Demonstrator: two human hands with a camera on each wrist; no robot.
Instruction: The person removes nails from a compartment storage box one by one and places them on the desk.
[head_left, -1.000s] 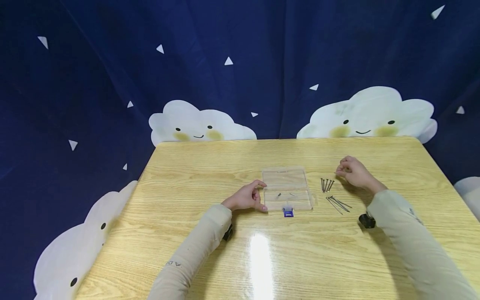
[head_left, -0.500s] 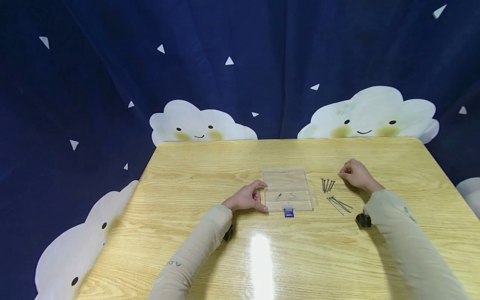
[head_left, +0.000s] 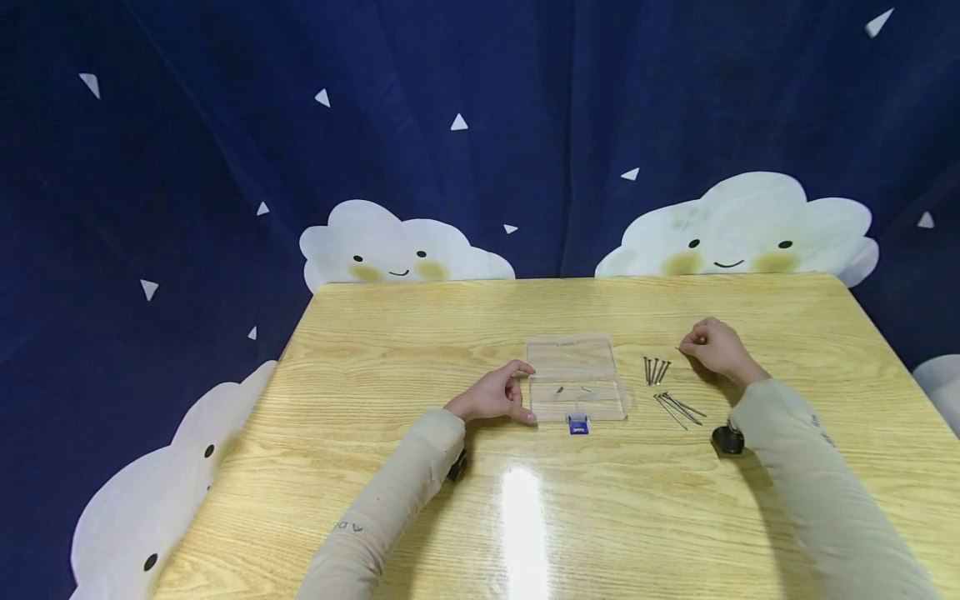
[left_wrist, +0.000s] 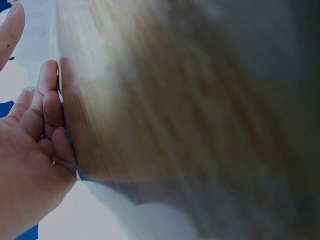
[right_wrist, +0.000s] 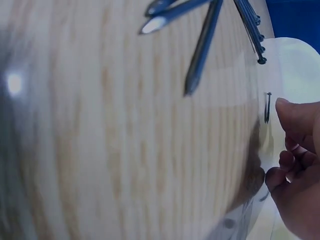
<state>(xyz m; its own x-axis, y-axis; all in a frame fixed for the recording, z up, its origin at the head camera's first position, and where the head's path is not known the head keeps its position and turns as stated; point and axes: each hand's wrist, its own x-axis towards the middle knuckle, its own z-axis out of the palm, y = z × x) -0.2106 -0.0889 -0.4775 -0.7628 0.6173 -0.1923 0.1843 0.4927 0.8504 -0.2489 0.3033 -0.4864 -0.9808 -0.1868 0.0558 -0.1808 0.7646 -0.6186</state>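
Note:
A clear plastic box [head_left: 577,408] with its lid [head_left: 568,357] laid back lies on the table. Its blue latch [head_left: 577,425] faces the near side, and two small dark pieces [head_left: 559,390] are inside. My left hand [head_left: 491,394] grips the box's left end, index finger at the far side and thumb at the near corner. Right of the box, my right hand [head_left: 716,346] has its thumb and fingers bent close to the tabletop. A small nail [right_wrist: 268,107] appears just off the thumb tip; whether the fingers touch it is hidden.
Several long nails [head_left: 656,372] lie in a row between the box and my right hand. Nearer me is a loose fan of more long nails [head_left: 678,410]. The wooden table [head_left: 600,508] ends at a dark blue curtain [head_left: 420,100] with cloud prints.
My right hand has shifted slightly to the right and nearer me, then stays almost still. The left hand keeps its hold on the box, which has not moved.

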